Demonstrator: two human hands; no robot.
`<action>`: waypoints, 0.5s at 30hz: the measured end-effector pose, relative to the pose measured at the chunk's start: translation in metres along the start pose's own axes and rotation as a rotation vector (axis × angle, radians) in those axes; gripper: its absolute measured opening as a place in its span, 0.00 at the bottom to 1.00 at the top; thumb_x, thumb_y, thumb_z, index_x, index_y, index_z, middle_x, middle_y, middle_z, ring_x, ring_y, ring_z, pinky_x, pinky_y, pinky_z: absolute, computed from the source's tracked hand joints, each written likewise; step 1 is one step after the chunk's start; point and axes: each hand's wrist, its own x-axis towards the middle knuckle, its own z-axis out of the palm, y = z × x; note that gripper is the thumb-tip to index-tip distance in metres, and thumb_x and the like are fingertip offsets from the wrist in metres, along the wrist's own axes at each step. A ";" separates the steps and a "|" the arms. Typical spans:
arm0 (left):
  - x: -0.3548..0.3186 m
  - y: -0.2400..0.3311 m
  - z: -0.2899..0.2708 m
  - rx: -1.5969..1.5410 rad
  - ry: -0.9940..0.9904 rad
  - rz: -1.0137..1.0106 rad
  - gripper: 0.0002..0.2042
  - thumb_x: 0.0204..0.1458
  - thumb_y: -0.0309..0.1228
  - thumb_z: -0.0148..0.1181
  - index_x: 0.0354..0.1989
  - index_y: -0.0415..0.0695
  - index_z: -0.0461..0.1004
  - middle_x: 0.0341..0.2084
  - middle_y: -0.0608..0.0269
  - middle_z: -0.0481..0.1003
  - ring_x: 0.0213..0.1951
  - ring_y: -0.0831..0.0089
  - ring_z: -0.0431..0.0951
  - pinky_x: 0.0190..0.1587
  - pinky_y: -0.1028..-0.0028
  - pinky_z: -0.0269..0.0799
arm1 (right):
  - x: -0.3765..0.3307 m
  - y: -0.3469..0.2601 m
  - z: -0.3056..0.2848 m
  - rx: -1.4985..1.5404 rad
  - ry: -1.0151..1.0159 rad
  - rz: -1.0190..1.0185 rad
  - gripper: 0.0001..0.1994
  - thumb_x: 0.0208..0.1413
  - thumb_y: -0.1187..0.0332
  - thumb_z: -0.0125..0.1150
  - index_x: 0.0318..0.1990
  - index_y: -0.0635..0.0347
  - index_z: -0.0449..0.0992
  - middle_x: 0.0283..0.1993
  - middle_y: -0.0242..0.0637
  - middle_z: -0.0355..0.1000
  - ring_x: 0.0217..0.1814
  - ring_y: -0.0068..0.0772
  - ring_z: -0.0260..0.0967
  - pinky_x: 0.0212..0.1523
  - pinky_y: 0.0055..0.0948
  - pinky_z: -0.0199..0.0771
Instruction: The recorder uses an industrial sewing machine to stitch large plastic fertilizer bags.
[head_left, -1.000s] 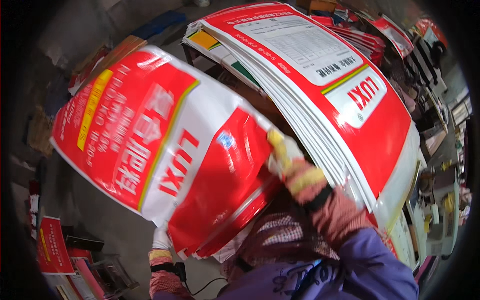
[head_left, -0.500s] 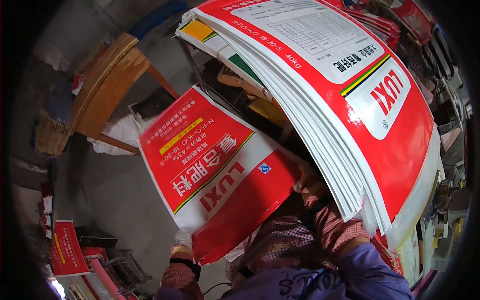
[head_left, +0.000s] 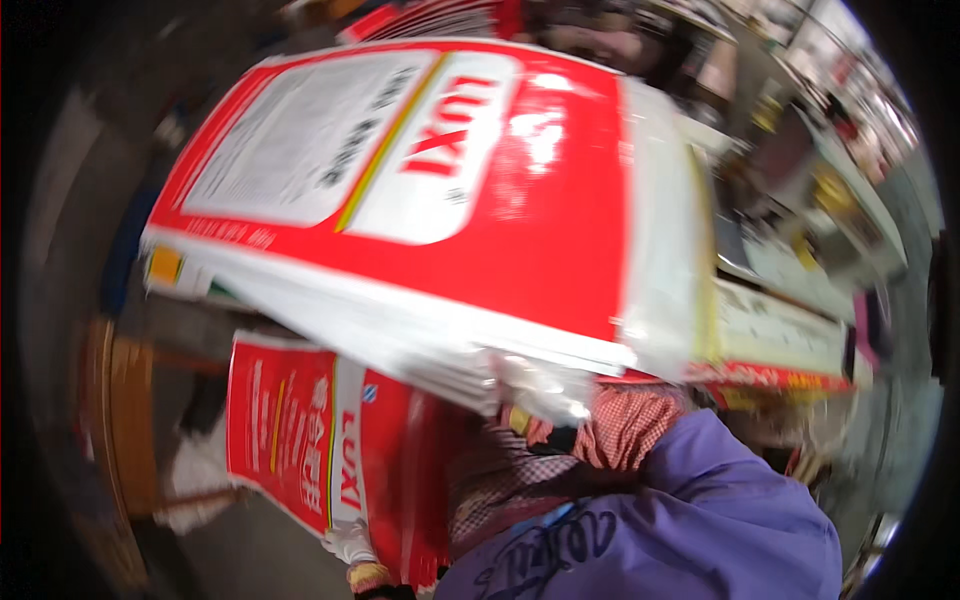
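Note:
A red and white printed sack (head_left: 290, 430) hangs flat in front of me, below a thick stack of the same kind of sacks. My left hand (head_left: 350, 543), in a white glove, grips the near edge of the hanging sack. My right hand (head_left: 527, 428) is close under the front edge of the stack (head_left: 560, 270), by a crumpled clear plastic flap (head_left: 545, 385). Its fingers are partly covered and blurred, so their grip cannot be made out. Both forearms wear red checked sleeves.
A wooden bench (head_left: 130, 420) stands at the left, with white cloth (head_left: 200, 470) beside it. Machines and a pale worktable (head_left: 800, 270) fill the right side. More red sacks (head_left: 440, 20) lie beyond the stack.
My view has turned to the right, so the stack now spans the middle. The right hand has shifted from the hanging sack's corner to the stack's front edge. The left hand keeps its hold.

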 end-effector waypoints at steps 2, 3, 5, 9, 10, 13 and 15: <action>-0.018 0.063 -0.054 -0.310 0.206 0.363 0.25 0.39 0.38 0.60 0.46 0.38 0.66 0.54 0.52 0.57 0.56 0.56 0.58 0.56 0.65 0.57 | -0.025 -0.009 -0.006 -0.014 -0.052 -0.042 0.10 0.51 0.64 0.54 0.36 0.61 0.72 0.31 0.36 0.71 0.33 0.27 0.67 0.36 0.26 0.67; -0.033 0.095 -0.085 -0.609 0.272 0.544 0.22 0.42 0.27 0.59 0.47 0.34 0.65 0.57 0.49 0.54 0.59 0.59 0.53 0.58 0.66 0.54 | -0.037 -0.014 -0.007 -0.021 -0.067 -0.055 0.10 0.51 0.64 0.54 0.35 0.61 0.72 0.31 0.36 0.70 0.32 0.26 0.66 0.35 0.26 0.67; -0.078 0.159 -0.145 -0.826 0.363 0.923 0.18 0.44 0.23 0.56 0.46 0.33 0.65 0.57 0.50 0.54 0.58 0.58 0.55 0.59 0.67 0.51 | -0.064 -0.022 -0.007 -0.031 -0.077 -0.058 0.09 0.51 0.64 0.55 0.34 0.60 0.72 0.30 0.36 0.70 0.32 0.25 0.66 0.35 0.25 0.67; -0.199 0.262 -0.233 -1.099 0.055 1.461 0.12 0.44 0.22 0.58 0.38 0.36 0.69 0.51 0.50 0.62 0.52 0.60 0.64 0.49 0.70 0.65 | -0.133 -0.032 -0.007 -0.109 0.094 -0.077 0.12 0.51 0.61 0.53 0.40 0.56 0.74 0.36 0.38 0.73 0.39 0.31 0.69 0.41 0.28 0.67; -0.229 0.279 -0.245 -0.971 0.008 1.589 0.13 0.42 0.22 0.58 0.38 0.37 0.69 0.50 0.49 0.63 0.50 0.58 0.65 0.49 0.67 0.64 | -0.149 -0.034 -0.009 -0.161 0.063 -0.013 0.13 0.52 0.60 0.52 0.42 0.55 0.74 0.38 0.38 0.73 0.41 0.34 0.70 0.43 0.29 0.67; -0.302 0.332 -0.252 -0.449 0.140 1.952 0.22 0.35 0.35 0.64 0.40 0.38 0.70 0.52 0.44 0.61 0.52 0.51 0.63 0.53 0.62 0.59 | -0.193 -0.039 -0.024 -0.194 0.098 -0.076 0.13 0.47 0.59 0.51 0.39 0.53 0.74 0.37 0.40 0.73 0.40 0.42 0.70 0.42 0.35 0.68; -0.334 0.359 -0.240 -0.241 0.218 1.921 0.22 0.34 0.38 0.63 0.37 0.38 0.71 0.51 0.45 0.62 0.51 0.52 0.63 0.53 0.63 0.59 | -0.217 -0.043 -0.037 -0.208 0.111 -0.116 0.13 0.50 0.60 0.51 0.41 0.53 0.74 0.38 0.39 0.73 0.42 0.40 0.70 0.43 0.32 0.68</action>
